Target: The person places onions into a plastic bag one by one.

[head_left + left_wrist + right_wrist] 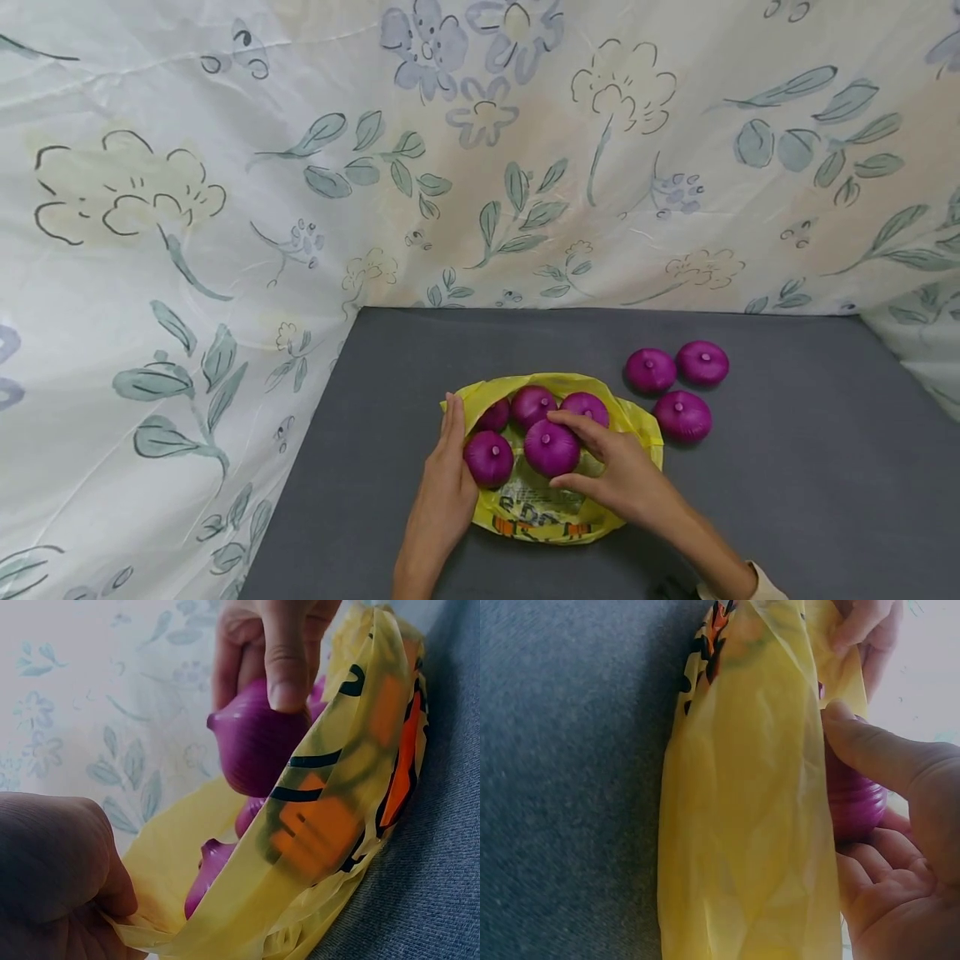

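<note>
A purple onion [552, 448] is gripped between the thumb and fingers of my right hand [628, 477], over the mouth of a yellow plastic bag [551, 527]. The left wrist view shows this held onion [255, 742] upright, partly behind the bag's near wall. My left hand [442, 492] is at the bag's left side; in the left wrist view its thumb and fingers [112, 889] pinch the rim. Several more onions lie inside the bag, among them one onion [489, 459] beside my left fingers and another onion [533, 405] at the back.
Three purple onions sit on the dark grey table [810, 467] to the right of the bag: a back-left onion [650, 371], a back-right onion [702, 363] and a front onion [683, 417]. A flower-printed cloth [525, 167] hangs behind the table and along its left side.
</note>
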Available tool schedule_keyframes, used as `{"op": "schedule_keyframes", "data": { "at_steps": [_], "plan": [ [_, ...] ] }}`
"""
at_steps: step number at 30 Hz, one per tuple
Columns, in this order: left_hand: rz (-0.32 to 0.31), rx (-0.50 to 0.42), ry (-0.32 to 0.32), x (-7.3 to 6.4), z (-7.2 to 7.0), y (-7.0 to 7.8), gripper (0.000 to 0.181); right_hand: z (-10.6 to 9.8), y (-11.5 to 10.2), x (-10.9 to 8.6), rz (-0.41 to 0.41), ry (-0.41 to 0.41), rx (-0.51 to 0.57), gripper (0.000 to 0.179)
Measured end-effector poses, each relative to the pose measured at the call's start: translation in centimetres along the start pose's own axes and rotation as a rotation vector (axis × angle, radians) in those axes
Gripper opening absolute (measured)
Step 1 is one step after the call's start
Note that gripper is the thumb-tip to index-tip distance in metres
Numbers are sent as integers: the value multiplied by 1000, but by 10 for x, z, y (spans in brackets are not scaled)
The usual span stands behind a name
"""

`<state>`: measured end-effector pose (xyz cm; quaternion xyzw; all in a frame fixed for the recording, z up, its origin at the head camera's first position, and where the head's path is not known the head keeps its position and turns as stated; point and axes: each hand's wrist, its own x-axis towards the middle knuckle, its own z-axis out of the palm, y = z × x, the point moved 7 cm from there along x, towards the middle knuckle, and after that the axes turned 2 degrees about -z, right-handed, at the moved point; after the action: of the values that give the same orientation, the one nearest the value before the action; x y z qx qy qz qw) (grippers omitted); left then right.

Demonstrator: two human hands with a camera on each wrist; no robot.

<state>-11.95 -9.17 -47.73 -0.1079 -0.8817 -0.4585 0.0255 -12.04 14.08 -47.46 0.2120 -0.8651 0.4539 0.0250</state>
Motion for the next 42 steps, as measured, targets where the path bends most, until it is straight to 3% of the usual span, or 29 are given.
{"op": "schedule_keyframes", "data": {
  "at_steps": [8, 16, 30, 42],
  "plan": [
    [6, -14, -5, 0, 2, 1, 77, 7, 2, -1, -15, -16, -108, 83],
    [-3, -22, 0, 0, 0, 1, 76, 15, 2, 2, -46, -29, -145, 84],
    [-10, -7, -4, -2, 0, -4, 73, 25, 4, 0, 5, -3, -237, 86],
    [5, -6, -2, 0, -1, -4, 75, 31, 2, 1, -21, -23, -295, 86]
  ]
}}
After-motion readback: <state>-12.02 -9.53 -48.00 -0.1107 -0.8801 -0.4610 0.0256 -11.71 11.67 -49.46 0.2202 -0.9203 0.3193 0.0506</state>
